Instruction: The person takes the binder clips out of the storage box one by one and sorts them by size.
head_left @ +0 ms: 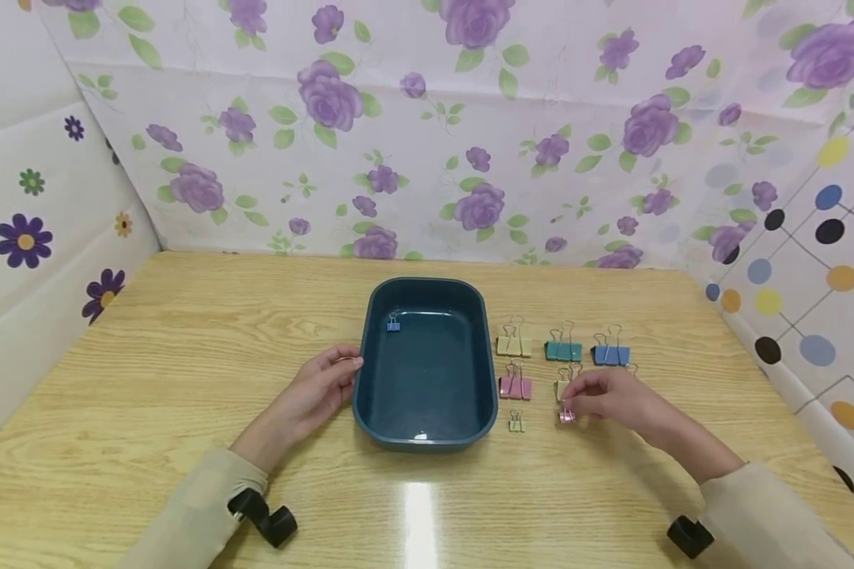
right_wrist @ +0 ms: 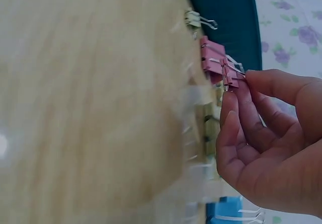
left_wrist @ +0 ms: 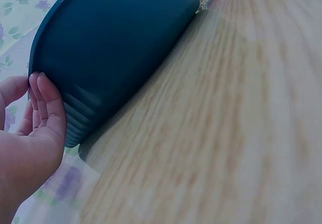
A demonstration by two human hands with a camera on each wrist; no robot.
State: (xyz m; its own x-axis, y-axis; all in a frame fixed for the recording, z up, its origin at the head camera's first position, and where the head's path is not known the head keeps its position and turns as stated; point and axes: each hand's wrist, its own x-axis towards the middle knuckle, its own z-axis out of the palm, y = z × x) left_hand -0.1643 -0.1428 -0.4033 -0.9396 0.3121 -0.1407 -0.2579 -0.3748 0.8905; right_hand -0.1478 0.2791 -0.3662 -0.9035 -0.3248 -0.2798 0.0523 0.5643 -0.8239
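Note:
A dark teal plastic tray (head_left: 427,442) stands on the table, with a tiny blue binder clip (head_left: 394,323) in its far left corner. My left hand (head_left: 320,389) holds the tray's left rim, thumb at the edge and curled fingers against the outer wall (left_wrist: 115,48). Between thumb and fingertips, my right hand (head_left: 615,399) pinches a small pink binder clip (right_wrist: 230,75) by its wire handles. A small yellow clip (head_left: 561,390) is partly hidden behind that hand. Closer to the tray lie a larger pink clip (head_left: 515,387) and a tiny green clip (head_left: 515,423).
Behind them, a large yellow clip (head_left: 514,346), a teal clip (head_left: 564,351) and a blue clip (head_left: 610,355) form a row. Wire handles of another clip show past the right hand. Flowered cloth (head_left: 427,190) hangs along the table's back edge.

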